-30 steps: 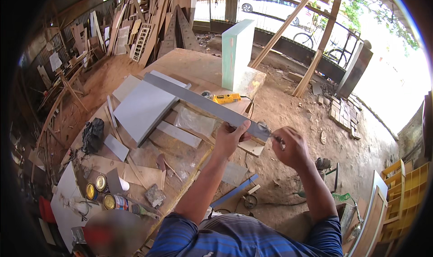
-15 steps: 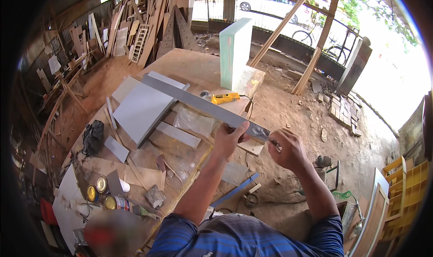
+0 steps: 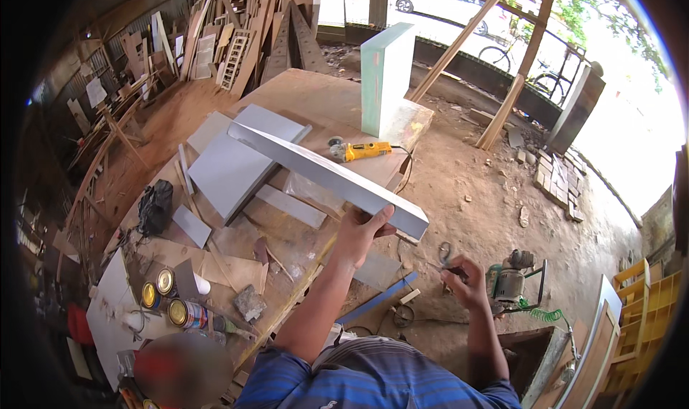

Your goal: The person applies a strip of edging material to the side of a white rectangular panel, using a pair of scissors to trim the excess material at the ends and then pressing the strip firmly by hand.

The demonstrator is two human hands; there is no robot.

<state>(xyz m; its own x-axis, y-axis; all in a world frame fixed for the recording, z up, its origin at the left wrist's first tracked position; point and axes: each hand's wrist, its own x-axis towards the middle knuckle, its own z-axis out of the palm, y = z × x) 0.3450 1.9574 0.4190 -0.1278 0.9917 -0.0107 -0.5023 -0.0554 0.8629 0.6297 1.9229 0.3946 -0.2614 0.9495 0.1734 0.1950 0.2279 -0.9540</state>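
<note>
My left hand (image 3: 364,233) is closed round a long, narrow grey board (image 3: 319,175) near its near end; the board slants up and left over the wooden workbench (image 3: 287,86). My right hand (image 3: 463,280), below and right of the board's end, is closed on a small metal tool (image 3: 448,269), too small to make out clearly. A larger grey panel (image 3: 237,154) lies on the bench under the board's far part. Beside it are a yellow angle grinder (image 3: 362,150), a pale offcut (image 3: 291,204) and a small grey piece (image 3: 190,233).
A pale green box-like panel (image 3: 380,86) stands upright on the bench. Several paint cans (image 3: 179,312) and a black bag (image 3: 154,208) sit at left. An air compressor (image 3: 511,287) is on the floor at right, near yellow wooden shelving (image 3: 639,315). Lumber (image 3: 222,50) leans behind; posts (image 3: 502,107) slant beside the fence.
My right hand has left the board's end with the tool, moving down and right. The board has tilted in my left hand, showing its pale edge, and its near end sits slightly lower.
</note>
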